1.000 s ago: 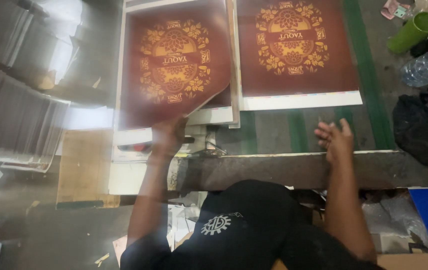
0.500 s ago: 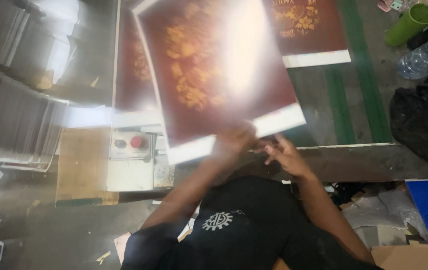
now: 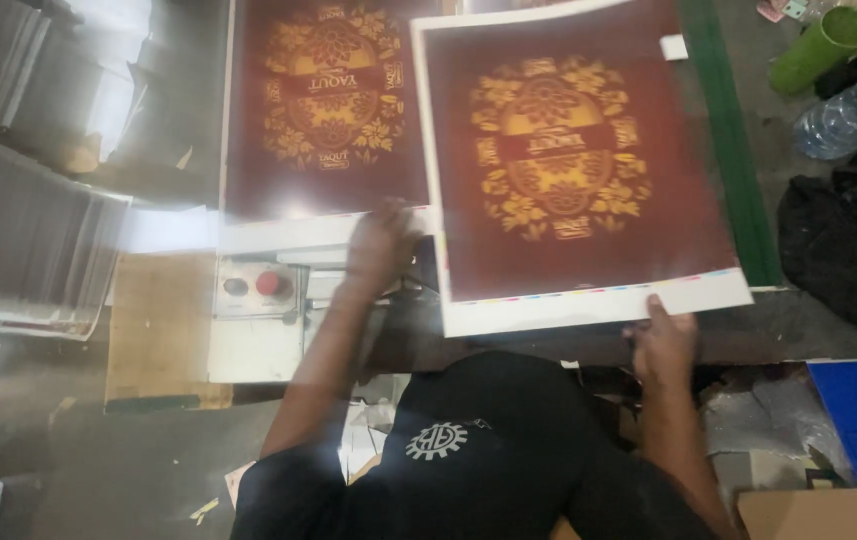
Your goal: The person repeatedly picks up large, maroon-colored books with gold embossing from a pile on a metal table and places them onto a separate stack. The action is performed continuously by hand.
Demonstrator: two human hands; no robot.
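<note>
Pinching the white bottom margin of the sheet, the right hand has its thumb on top while its other fingers are hidden under the paper, the arm reaching straight up from the body. Blurred, the left hand rests at the sheet's left edge, its fingers curled; whether they grip cannot be told. That dark red, gold-patterned sheet lies on the bench beside a stack of matching prints, its top cut off.

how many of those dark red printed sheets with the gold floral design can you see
2. One printed sheet lies on top of the stack at upper left, by the left hand. The other sheet is at centre-right, its white bottom margin held by the right hand. More may lie hidden beneath.
</note>
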